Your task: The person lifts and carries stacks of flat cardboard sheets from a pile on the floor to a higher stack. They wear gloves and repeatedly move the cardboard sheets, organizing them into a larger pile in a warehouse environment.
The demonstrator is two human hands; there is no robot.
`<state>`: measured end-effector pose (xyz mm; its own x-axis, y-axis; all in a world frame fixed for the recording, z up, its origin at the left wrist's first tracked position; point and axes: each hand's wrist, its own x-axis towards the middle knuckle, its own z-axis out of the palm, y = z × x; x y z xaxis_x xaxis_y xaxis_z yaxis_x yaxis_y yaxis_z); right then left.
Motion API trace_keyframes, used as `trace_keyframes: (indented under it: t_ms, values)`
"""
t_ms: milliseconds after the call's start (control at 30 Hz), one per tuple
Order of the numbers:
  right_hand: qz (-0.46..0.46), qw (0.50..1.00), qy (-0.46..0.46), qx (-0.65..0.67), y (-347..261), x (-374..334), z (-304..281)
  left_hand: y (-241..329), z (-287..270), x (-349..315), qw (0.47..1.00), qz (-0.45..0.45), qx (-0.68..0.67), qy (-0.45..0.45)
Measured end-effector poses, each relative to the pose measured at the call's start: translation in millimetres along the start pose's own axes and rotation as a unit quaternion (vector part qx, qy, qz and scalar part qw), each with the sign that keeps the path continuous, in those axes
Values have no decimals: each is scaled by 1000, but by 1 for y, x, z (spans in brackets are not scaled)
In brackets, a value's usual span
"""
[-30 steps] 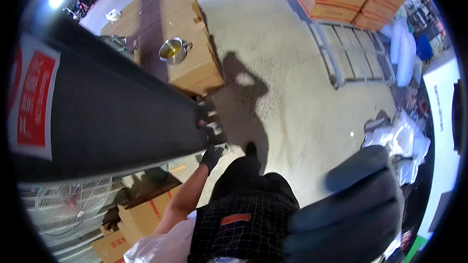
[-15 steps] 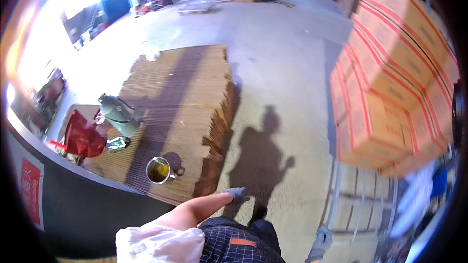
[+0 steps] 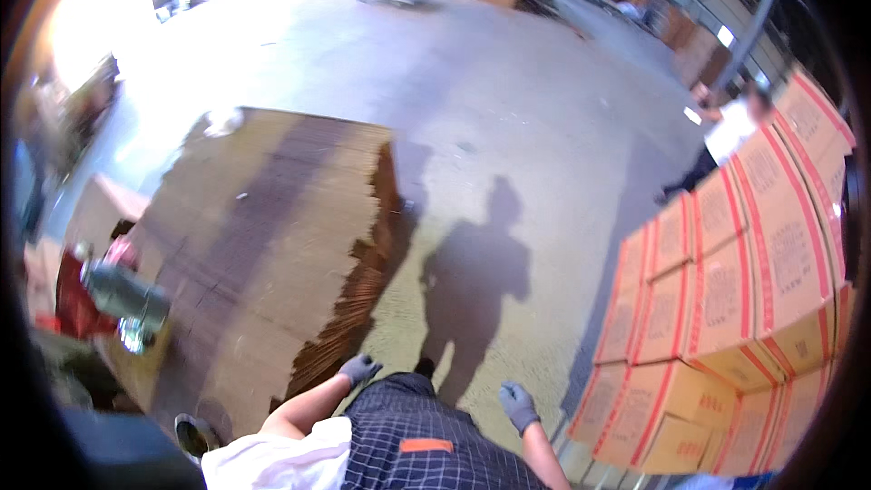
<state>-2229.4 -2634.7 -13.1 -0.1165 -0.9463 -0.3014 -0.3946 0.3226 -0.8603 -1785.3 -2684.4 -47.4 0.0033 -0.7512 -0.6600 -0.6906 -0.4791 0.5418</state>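
My left hand, in a grey glove, hangs beside my dark checked apron, near the ragged edge of a stack of flattened cardboard. It holds nothing that I can see, and its fingers are loosely apart. On the other side my right hand, gloved alike, hangs over the floor between the apron and a stack of sealed cartons. It is empty too, its fingers slightly bent and apart. Neither hand touches the cardboard or the cartons.
A metal mug and a pale green thermos flask stand at the cardboard's near left, beside a red object. A person in a white top is behind the cartons. Concrete floor stretches ahead.
My view has swung and moved forward past the mug and flask, which now lie lower left. The cartons look nearer, and a person has come into sight behind them. My right hand has risen.
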Motion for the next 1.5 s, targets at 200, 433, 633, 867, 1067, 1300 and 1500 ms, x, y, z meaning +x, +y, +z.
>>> trace_keyframes:
  t_ms: [200,433,633,867,1067,1300,1500]
  values:
    - [247,962,-34,113,94,62,-69,261,-76,200,963,237,-112,-64]
    - [266,952,52,-144,4,469,-75,352,-218,499,962,250,-86,64]
    - [-30,966,-16,-258,-323,875,-70,297,-266,536,932,190,-305,55]
    - [-323,944,-7,-74,-643,1152,80,149,-414,691,926,128,214,285]
    - [-49,926,-281,-245,-518,1189,172,369,-568,741,904,31,-332,268]
    - [142,806,-409,-405,-495,1308,351,406,-839,787,941,63,-223,248]
    - [10,760,-486,-432,-664,1489,627,267,-883,886,951,-171,-131,223]
